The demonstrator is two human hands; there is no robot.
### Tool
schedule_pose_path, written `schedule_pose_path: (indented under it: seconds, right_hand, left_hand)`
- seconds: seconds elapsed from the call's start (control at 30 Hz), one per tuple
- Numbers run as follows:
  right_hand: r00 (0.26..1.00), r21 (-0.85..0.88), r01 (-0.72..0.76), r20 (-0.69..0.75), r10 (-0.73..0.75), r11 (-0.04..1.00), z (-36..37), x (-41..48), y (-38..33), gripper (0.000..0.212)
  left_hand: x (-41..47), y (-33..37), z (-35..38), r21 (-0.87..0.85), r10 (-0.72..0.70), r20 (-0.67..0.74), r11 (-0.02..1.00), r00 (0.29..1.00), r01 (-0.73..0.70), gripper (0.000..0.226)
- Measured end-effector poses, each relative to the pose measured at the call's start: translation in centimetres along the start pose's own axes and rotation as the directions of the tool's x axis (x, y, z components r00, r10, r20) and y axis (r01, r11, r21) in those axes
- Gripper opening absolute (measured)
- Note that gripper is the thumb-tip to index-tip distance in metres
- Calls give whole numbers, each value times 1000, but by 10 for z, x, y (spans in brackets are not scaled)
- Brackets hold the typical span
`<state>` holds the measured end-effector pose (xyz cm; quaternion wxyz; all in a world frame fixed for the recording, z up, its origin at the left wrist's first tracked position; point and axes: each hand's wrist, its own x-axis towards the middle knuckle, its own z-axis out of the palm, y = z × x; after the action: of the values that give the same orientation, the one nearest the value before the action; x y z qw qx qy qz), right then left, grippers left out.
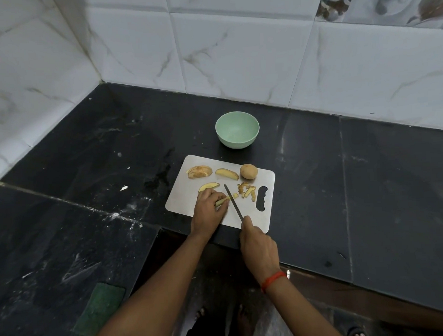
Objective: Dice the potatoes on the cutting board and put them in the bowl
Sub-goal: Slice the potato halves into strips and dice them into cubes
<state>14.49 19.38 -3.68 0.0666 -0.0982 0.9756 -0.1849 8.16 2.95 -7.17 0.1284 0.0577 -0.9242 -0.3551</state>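
1. i am pressing my left hand (209,209) down on a pale yellow strip of potato (223,200) on the flat grey cutting board (181,199), my fingers (217,193) curled together over it and pinning it to the board.
2. i am gripping the handle of a thin dark-bladed knife (233,202) in my right hand (259,247), its fingers wrapped tight round it, the forefinger lying along the top.
3. the blade is meeting the strip's free end, just beside my left fingertips.
4. small cut potato pieces (247,190) are lying to the right of the blade, near the board's handle slot.
5. three skin-on potato wedges (200,171) and one whole round brown potato (248,171) are sitting along the board's far side.
6. the round mint-green bowl (237,129) is standing on the black stone desk (341,188) just beyond the board, with no potato showing inside.
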Motion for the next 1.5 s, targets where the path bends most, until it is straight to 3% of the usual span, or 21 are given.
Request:
schedule_pose_path:
  seconds: [0.2, 0.4, 0.6, 1.07, 1.2, 1.5]
  right_hand:
    - [998, -84, -11, 64, 17, 996, 4, -17, 0, 19]
    - [997, -42, -70, 21, 71, 997, 3, -13, -3, 2]
    - [998, 8, -45, 38, 45, 999, 4, -1, -8, 4]
    - [995, -75, -57, 77, 63, 996, 2, -16, -9, 17]
    - [990, -34, -128, 53, 130, 991, 3, -15, -12, 12]
    - [997, 13, -63, 47, 62, 998, 7, -9, -8, 4]
  left_hand:
    - [0, 0, 0, -11, -9, -9, 1000, 1000, 9, 15]
    - [0, -2, -1, -72, -52, -8, 996, 999, 52, 18]
    - [1, -4, -2, -97, -50, 9, 994, 999, 50, 16]
    - [2, -2, -2, -103, -49, -6, 994, 999, 48, 20]
    - [1, -4, -5, -122, -73, 28, 990, 997, 76, 25]
    - [-2, -4, -5, -134, -73, -14, 988, 997, 70, 19]
